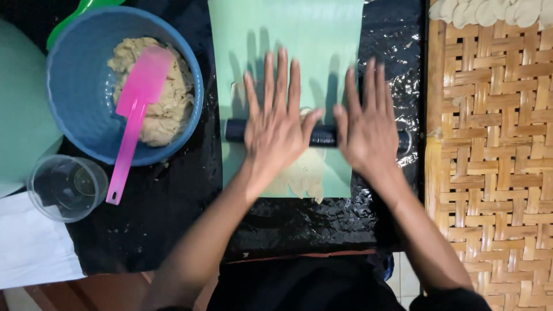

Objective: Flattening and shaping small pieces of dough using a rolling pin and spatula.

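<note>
- Head view, looking straight down on the work surface.
- L hand (276, 129): flat, palm down, fingers spread apart and straight, pressing on a dark rolling pin (322, 136). Not gripping it.
- R hand (368, 129): same posture, fingers apart and extended, palm on the pin's right part, just beside the L hand.
- Pin lies crosswise over a pale green mat (288, 40); left end shows past the L hand, mid section shows between the two hands, right end mostly hidden.
- Flattened dough sheet (302, 173) on the mat, under and in front of the pin, ragged edge toward the person. Beige.
- Mat sits on black shiny plastic sheeting (173, 207).
- Left of mat: blue bowl (75, 109) w/ lump of same beige dough (167, 103); pink spatula (135, 109) rests in it, handle hanging over the near rim.
- Clear plastic cup (66, 187) just beside the bowl, near side.
- Right: woven bamboo tray (489, 144), w/ pale round dough pieces (489, 11) at the far edge.
</note>
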